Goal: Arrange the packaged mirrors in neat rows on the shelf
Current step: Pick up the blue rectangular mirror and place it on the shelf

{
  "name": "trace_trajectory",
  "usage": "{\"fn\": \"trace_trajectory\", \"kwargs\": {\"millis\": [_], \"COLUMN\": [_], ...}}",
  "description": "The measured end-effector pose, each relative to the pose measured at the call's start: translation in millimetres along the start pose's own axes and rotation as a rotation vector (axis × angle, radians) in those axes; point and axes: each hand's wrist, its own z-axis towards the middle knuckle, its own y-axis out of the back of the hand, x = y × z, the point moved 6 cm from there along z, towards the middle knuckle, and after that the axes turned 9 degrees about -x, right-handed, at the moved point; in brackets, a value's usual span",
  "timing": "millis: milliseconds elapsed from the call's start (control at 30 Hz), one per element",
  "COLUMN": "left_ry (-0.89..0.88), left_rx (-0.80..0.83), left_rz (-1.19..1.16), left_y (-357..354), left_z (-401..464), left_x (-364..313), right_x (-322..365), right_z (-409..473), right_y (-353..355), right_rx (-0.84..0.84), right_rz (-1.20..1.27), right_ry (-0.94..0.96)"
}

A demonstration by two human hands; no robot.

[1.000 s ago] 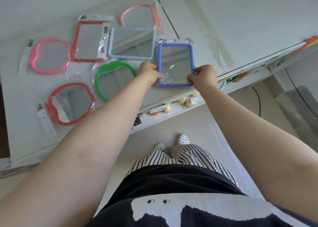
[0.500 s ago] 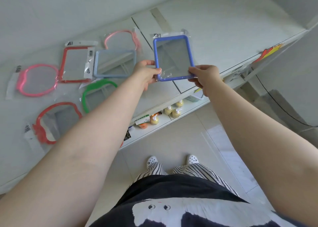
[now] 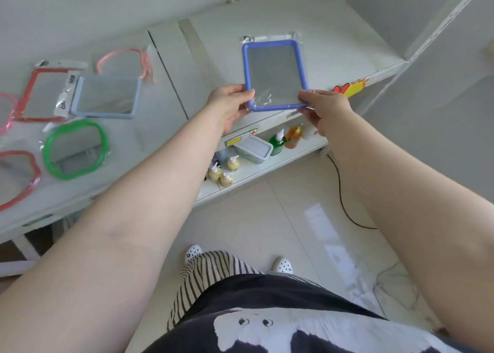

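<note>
A dark-blue framed rectangular mirror [image 3: 274, 74] in a clear packet is held up over the right part of the white shelf [image 3: 334, 48]. My left hand [image 3: 230, 104] pinches its lower left corner and my right hand [image 3: 324, 106] pinches its lower right corner. On the shelf to the left lie other packaged mirrors: a light-blue rectangular one [image 3: 107, 97], a red rectangular one [image 3: 44, 94], a green rounded one [image 3: 76, 149], a pink one [image 3: 123, 60] at the back, and a red rounded one [image 3: 16, 179] at the left edge.
A lower shelf [image 3: 267, 165] holds pump bottles [image 3: 224, 171], a lidded plastic box [image 3: 254, 149] and a green bottle [image 3: 278, 144]. A black cable [image 3: 342, 197] runs over the tiled floor. A white upright post [image 3: 417, 50] bounds the shelf on the right.
Both hands have lifted the dark-blue mirror off the shelf and carried it to the right, away from the other mirrors. The view has swung right with it.
</note>
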Motion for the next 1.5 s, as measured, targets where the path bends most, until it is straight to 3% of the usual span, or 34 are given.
{"fn": "trace_trajectory", "kwargs": {"millis": [267,900,1500], "left_ry": [0.081,0.103,0.056], "left_rx": [0.020,-0.043,-0.309], "left_rz": [-0.024,-0.028,-0.180], "left_y": [-71.4,-173.5,-278.8], "left_z": [-9.4,95.0,118.9], "left_x": [6.4,-36.7,-22.5], "right_x": [30.8,111.2,182.9], "right_z": [42.5,175.1,292.2], "right_y": [56.6,54.3,80.3], "right_rx": [0.016,0.067,0.241], "right_rz": [-0.027,-0.023,-0.129], "right_ry": [-0.009,-0.046,-0.009]}}
